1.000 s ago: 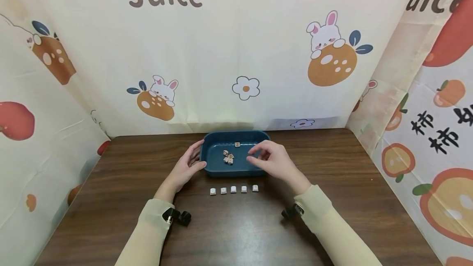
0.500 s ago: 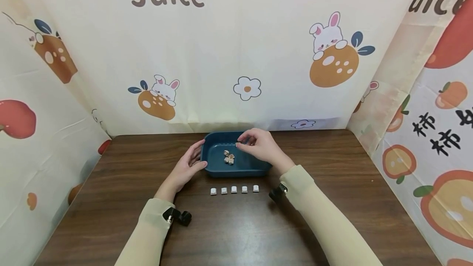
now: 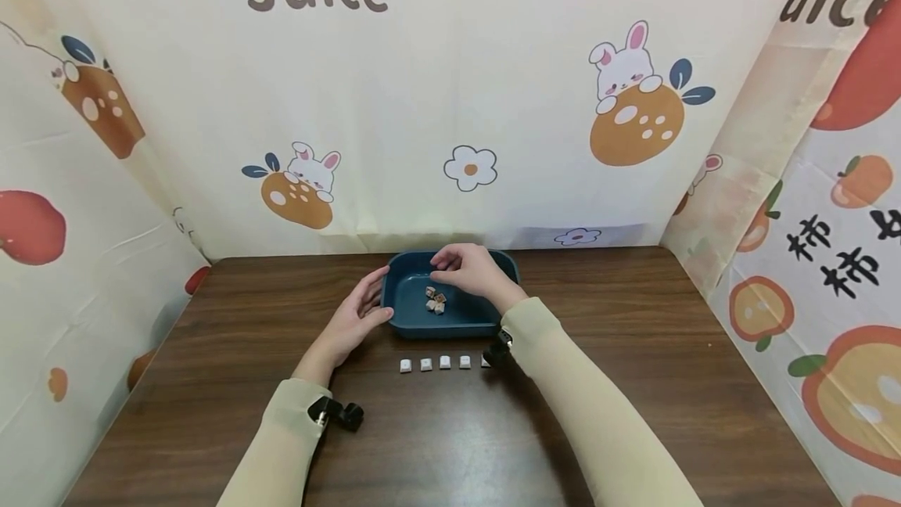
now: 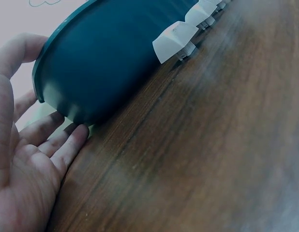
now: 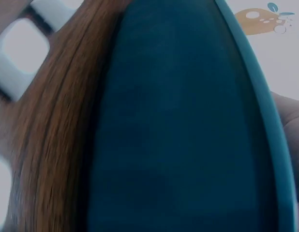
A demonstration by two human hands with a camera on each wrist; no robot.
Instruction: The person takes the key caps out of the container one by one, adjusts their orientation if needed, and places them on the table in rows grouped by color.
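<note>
A dark blue tray (image 3: 450, 327) stands at the far edge of the table. My left hand (image 3: 355, 315) holds its left end, with thumb and fingers spread around the corner; in the left wrist view the fingertips (image 4: 74, 137) touch the underside of the tray wall (image 4: 106, 53). My right hand (image 3: 472, 272) reaches over the tray, its thumb and fingertips drawn together in a pinch. The small beige cube it pinches is hidden by the fingers. Several small beige and brown cubes (image 3: 436, 300) lie clustered in the tray, just below these fingertips.
Several white keycaps (image 3: 445, 363) stand in a row on the wooden table (image 3: 422, 436) in front of the tray. The rightmost one is partly covered by the black wrist camera (image 3: 498, 349). A printed curtain (image 3: 394, 100) hangs behind the table.
My right hand has moved left over the tray from its right side. It closed on the lone cube near the back and carried on left. My left hand stays on the tray.
</note>
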